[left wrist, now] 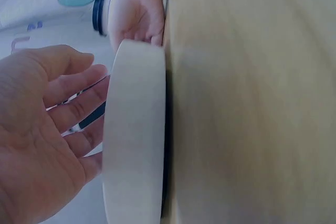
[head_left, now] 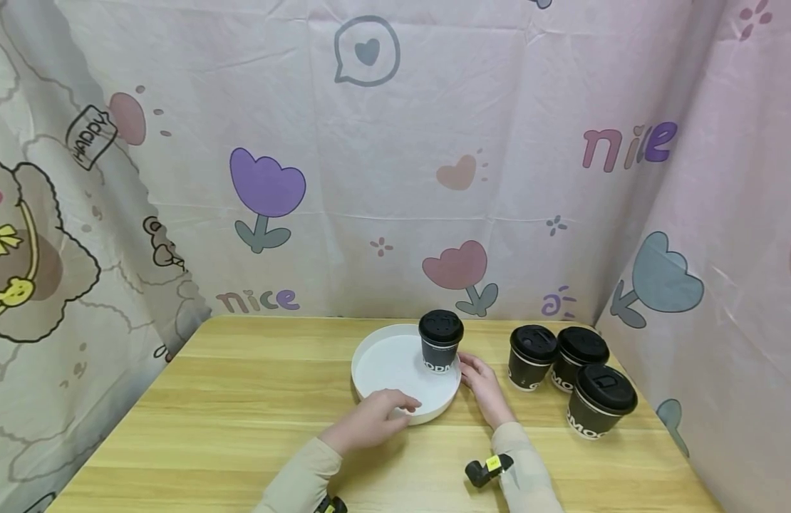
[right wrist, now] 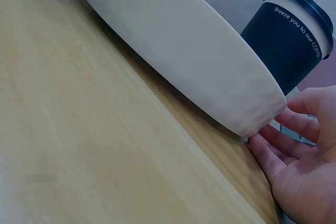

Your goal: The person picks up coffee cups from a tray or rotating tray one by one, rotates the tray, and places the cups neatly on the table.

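A round white tray point(head_left: 392, 388) with a raised rim sits on the wooden table. On its right part stands a dark paper coffee cup point(head_left: 439, 349) with a black lid, upright. My left hand point(head_left: 373, 420) reaches over the tray's front rim, holding nothing; in the left wrist view its fingers point(left wrist: 79, 108) are spread and loosely bent behind the tray wall. At the tray's right side, my right hand point(head_left: 484, 388) touches the edge. The right wrist view has its fingertips point(right wrist: 257, 141) right at the tray's outer wall, one digit up by the rim.
Right of the tray stand three more lidded coffee cups: a left one point(head_left: 530, 360), a back one point(head_left: 581, 349) and a larger-looking front one point(head_left: 601, 399). A printed curtain point(head_left: 370, 178) hangs behind the table point(head_left: 241, 399) and along both sides.
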{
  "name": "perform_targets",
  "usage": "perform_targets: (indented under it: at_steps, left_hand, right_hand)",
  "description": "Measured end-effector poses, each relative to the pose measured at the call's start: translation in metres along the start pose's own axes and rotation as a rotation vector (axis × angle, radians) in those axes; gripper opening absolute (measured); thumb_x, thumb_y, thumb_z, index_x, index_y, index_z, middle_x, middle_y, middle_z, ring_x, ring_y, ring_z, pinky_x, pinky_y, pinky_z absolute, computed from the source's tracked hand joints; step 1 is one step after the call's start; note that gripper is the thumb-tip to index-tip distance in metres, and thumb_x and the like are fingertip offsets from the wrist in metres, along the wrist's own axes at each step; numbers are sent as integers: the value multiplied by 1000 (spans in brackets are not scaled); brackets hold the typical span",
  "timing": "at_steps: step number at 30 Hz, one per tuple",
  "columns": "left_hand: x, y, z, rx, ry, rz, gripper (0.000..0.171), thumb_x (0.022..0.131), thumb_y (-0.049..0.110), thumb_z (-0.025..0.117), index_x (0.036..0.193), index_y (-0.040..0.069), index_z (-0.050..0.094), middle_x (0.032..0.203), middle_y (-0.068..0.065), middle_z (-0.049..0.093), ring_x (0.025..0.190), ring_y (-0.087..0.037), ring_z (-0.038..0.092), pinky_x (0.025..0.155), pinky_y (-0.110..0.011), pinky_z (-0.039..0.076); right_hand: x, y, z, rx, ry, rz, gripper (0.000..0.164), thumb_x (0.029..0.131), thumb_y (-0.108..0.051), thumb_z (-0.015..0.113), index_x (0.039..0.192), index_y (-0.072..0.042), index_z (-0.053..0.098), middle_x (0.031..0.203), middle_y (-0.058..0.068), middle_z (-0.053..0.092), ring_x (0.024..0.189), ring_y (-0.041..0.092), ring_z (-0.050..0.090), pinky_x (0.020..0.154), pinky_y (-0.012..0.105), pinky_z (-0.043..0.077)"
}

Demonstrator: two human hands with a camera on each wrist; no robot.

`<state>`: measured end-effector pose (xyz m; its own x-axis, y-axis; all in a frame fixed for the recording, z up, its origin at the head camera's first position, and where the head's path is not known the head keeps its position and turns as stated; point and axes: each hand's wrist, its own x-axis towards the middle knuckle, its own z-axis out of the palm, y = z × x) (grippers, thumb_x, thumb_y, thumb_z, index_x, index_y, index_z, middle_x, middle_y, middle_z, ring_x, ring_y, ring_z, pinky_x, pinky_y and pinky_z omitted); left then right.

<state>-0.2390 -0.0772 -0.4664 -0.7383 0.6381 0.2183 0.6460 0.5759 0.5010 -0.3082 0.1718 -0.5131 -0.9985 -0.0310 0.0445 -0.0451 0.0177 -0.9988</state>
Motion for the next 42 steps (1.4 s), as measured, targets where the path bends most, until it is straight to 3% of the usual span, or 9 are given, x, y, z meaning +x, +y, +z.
perform_targets:
  at_steps: [4, 12, 21, 28, 37, 42]
  left_hand:
    - [2, 5, 7, 49, -12, 15, 26, 93, 13, 60, 116, 8, 69, 113, -2, 73, 107, -15, 66, 97, -29, 52]
    - [4, 6, 13, 117, 67, 65, 22, 90, 4, 62, 107, 9, 74, 102, 0, 75, 95, -11, 68, 88, -24, 54]
    - [5, 1, 11, 127, 118, 91, 23, 84, -4, 64, 98, 10, 75, 94, 0, 76, 87, -12, 68, 81, -21, 55]
    - [3, -1, -1, 142, 53, 53, 18, 84, -1, 67, 96, 10, 75, 92, 0, 75, 86, -10, 67, 82, -23, 55]
    - [-4, -5, -17, 101, -7, 42, 19, 81, -7, 65, 91, 7, 74, 90, -2, 75, 88, -15, 69, 83, -25, 56]
    - [-6, -9, -23, 80, -26, 11, 17, 82, -6, 65, 88, 7, 74, 88, -1, 74, 89, -15, 69, 83, -26, 56]
  right_hand:
    - [0, 0, -1, 2, 5, 7, 46, 100, -17, 49, 140, 5, 45, 146, 24, 46, 134, 34, 47, 113, 44, 41]
    - [0, 1, -2, 0, 7, 4, 46, 100, -17, 49, 140, 5, 45, 146, 25, 46, 133, 35, 48, 112, 43, 42]
    - [0, 0, -2, -22, 26, 3, 46, 101, -16, 48, 140, 6, 44, 146, 26, 45, 132, 35, 48, 111, 43, 43]
    - [1, 0, -1, -48, 36, -4, 44, 101, -14, 45, 139, 9, 44, 144, 29, 45, 130, 37, 50, 108, 41, 46]
    - [2, 1, 0, -37, 38, -5, 41, 101, -13, 44, 135, 9, 49, 140, 28, 50, 120, 24, 57, 98, 28, 52]
    - [3, 1, 0, -28, 41, 3, 39, 101, -10, 43, 135, 9, 48, 140, 28, 50, 118, 21, 57, 97, 26, 52]
